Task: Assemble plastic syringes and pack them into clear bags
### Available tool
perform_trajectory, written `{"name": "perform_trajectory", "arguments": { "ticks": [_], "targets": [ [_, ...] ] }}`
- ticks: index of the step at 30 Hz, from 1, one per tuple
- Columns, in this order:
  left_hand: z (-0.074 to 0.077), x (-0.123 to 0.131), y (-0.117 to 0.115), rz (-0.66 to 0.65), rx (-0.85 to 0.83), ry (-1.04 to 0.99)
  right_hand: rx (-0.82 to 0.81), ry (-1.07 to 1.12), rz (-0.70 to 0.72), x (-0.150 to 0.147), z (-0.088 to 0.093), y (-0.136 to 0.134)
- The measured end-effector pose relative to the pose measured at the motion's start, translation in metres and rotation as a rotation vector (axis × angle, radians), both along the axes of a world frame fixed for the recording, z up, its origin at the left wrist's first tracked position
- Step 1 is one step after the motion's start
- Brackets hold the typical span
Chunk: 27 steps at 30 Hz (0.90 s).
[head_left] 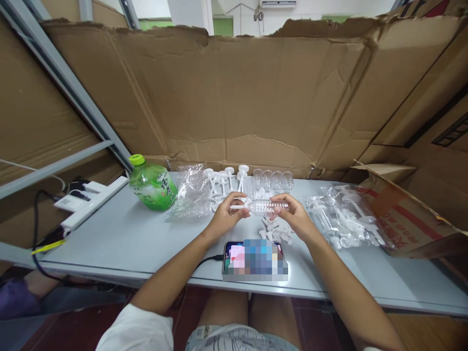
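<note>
A clear ribbed plastic tube [262,207] lies level between my two hands, above the middle of the table. My right hand [292,214] pinches its right end between thumb and fingers. At its left end, my left hand [231,210] grips a white plastic rod [237,207] lined up with the tube. I cannot tell how far the two parts are joined. Several small white plastic pieces [276,229] lie loose below the tube. Behind my hands stand white stemmed parts with round ends [242,170] and a group of clear ribbed tubes [272,179].
A phone [234,263] with a cable lies at the table's front. To the left are a green bottle [155,187], a crumpled clear bag [190,192] and a power strip [93,204]. Bagged white parts [343,217] and an open cardboard box [413,214] occupy the right. Cardboard [237,92] walls the back.
</note>
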<state>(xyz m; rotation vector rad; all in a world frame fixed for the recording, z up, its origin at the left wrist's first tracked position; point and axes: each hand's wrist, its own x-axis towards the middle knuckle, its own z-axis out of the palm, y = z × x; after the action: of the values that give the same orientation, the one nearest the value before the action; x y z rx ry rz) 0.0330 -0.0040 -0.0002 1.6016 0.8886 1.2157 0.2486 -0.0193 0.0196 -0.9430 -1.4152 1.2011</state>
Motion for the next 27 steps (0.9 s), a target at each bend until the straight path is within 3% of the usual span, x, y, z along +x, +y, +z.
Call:
{"name": "perform_trajectory", "arguments": {
  "ticks": [2,4,7,10,12,15,19,21,23,27],
  "targets": [
    [0.000,0.000,0.001,-0.063,-0.101,-0.016,0.057,-0.036,-0.007,0.000,0.000,0.000],
    [0.000,-0.001,0.000,-0.059,-0.083,0.032,0.073,-0.050,-0.014,-0.001,-0.002,0.000],
    [0.000,-0.004,-0.002,0.011,0.150,0.191,-0.011,-0.021,-0.021,-0.003,-0.008,0.001],
    [0.001,-0.007,-0.003,-0.019,0.418,0.335,-0.176,0.046,-0.008,-0.007,-0.013,0.003],
    [0.002,-0.007,-0.002,-0.034,0.477,0.344,-0.236,0.085,-0.001,-0.010,-0.014,0.004],
    [0.002,-0.005,-0.001,0.017,0.323,0.229,-0.195,0.121,-0.024,-0.011,-0.012,0.003],
    [0.002,-0.001,0.000,-0.112,-0.065,0.024,-0.059,0.055,-0.072,-0.009,-0.007,0.002],
    [0.001,0.000,-0.001,-0.126,-0.119,0.019,-0.006,-0.009,-0.080,-0.007,-0.006,0.002],
    [0.001,0.000,-0.003,-0.069,-0.016,0.117,0.002,-0.049,-0.108,-0.007,-0.008,0.002],
    [0.000,-0.001,-0.005,-0.033,0.495,0.402,-0.111,-0.072,-0.142,-0.008,-0.014,0.003]
  ]
}}
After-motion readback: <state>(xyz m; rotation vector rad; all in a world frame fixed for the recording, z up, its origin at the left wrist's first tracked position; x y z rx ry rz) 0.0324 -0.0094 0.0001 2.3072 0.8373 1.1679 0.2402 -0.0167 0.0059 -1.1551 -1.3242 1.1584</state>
